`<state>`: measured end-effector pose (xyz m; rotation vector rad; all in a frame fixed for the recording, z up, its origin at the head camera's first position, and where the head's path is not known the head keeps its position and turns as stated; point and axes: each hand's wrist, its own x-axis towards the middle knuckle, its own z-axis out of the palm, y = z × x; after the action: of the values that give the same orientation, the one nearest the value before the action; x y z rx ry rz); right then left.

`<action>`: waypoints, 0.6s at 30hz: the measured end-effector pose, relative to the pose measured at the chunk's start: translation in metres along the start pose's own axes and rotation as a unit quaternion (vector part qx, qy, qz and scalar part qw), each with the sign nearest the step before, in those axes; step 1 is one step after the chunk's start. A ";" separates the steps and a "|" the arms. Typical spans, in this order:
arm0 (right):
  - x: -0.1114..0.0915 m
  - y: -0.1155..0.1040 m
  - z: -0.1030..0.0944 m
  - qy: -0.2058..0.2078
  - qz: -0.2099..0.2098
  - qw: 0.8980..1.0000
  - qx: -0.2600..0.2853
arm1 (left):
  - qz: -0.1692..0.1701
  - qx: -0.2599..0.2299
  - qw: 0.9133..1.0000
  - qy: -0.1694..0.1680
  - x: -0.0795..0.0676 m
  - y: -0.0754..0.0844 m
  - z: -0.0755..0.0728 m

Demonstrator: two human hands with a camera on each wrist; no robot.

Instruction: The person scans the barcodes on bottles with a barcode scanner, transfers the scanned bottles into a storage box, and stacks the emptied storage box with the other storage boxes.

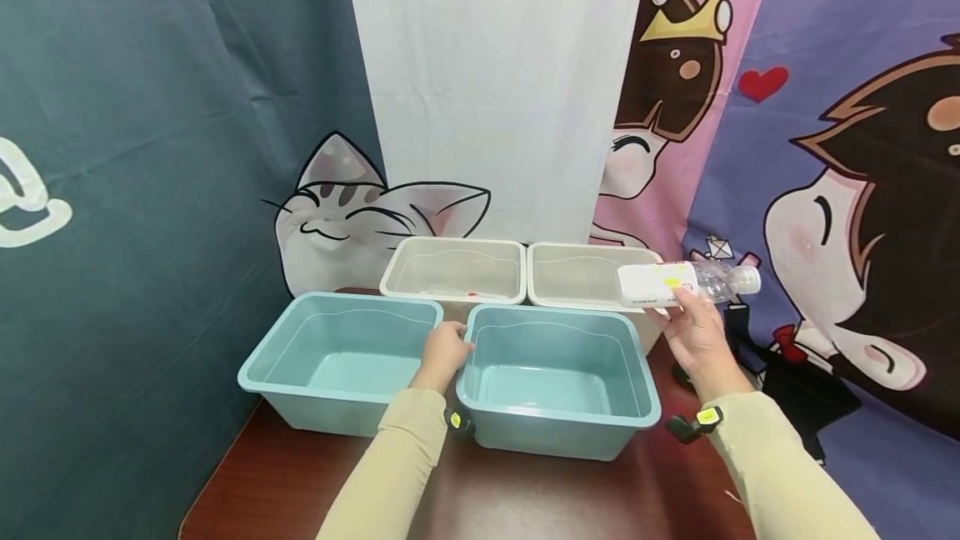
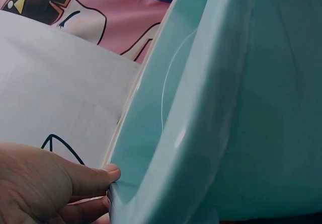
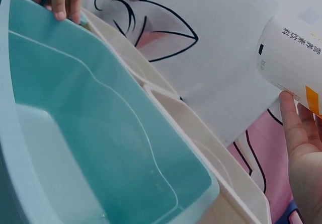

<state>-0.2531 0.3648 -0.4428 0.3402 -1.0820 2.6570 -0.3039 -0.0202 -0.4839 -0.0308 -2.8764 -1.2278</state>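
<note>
My left hand [image 1: 444, 348] pinches the left rim of the right-hand blue plastic bin [image 1: 558, 415]. In the left wrist view the thumb [image 2: 113, 172] lies over the rim with the fingers curled below it. My right hand [image 1: 699, 333] holds a clear plastic bottle [image 1: 675, 283] with a white cap and white label, raised above the bin's far right corner. The bottle lies sideways, its cap to the right. In the right wrist view the label [image 3: 289, 58] shows printed characters, and the fingers support it from below.
A second blue bin [image 1: 341, 415] stands at left. Behind the blue bins are two off-white bins, one left [image 1: 453, 269] and one right [image 1: 577, 273]; a small red spot shows in the left one. Printed cloth [image 1: 510, 90] hangs behind the brown table [image 1: 525, 498].
</note>
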 end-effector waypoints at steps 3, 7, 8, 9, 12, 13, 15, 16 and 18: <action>-0.003 -0.004 -0.005 0.002 -0.002 1.000 0.008 | 0.001 0.001 1.000 -0.002 0.000 -0.001 0.000; -0.006 -0.011 -0.012 0.004 -0.002 0.999 0.034 | -0.001 -0.007 1.000 -0.004 0.001 -0.002 0.001; -0.007 -0.013 -0.013 0.006 -0.002 0.999 0.040 | -0.003 -0.009 1.000 -0.005 0.001 -0.002 0.001; -0.007 -0.015 -0.015 0.007 0.000 0.999 0.047 | -0.001 -0.009 1.000 -0.005 0.002 -0.002 0.002; -0.010 -0.019 -0.018 0.017 0.006 0.998 0.065 | 0.001 -0.012 1.000 -0.007 0.002 -0.003 0.002; -0.011 -0.021 -0.020 0.022 0.008 0.998 0.065 | 0.002 -0.012 1.000 -0.008 0.002 -0.003 0.002; -0.013 -0.023 -0.022 0.033 0.014 0.996 0.076 | 0.004 -0.014 1.000 -0.008 0.002 -0.003 0.001; -0.014 -0.024 -0.023 0.039 0.016 0.996 0.084 | 0.004 -0.015 1.000 -0.009 0.002 -0.004 0.001; -0.017 -0.024 -0.027 0.054 0.016 0.994 0.094 | 0.005 -0.017 1.000 -0.009 0.002 -0.004 0.001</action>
<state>-0.2330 0.3984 -0.4509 0.2125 -0.8126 2.7764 -0.3064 -0.0222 -0.4879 -0.0575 -2.8660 -1.2814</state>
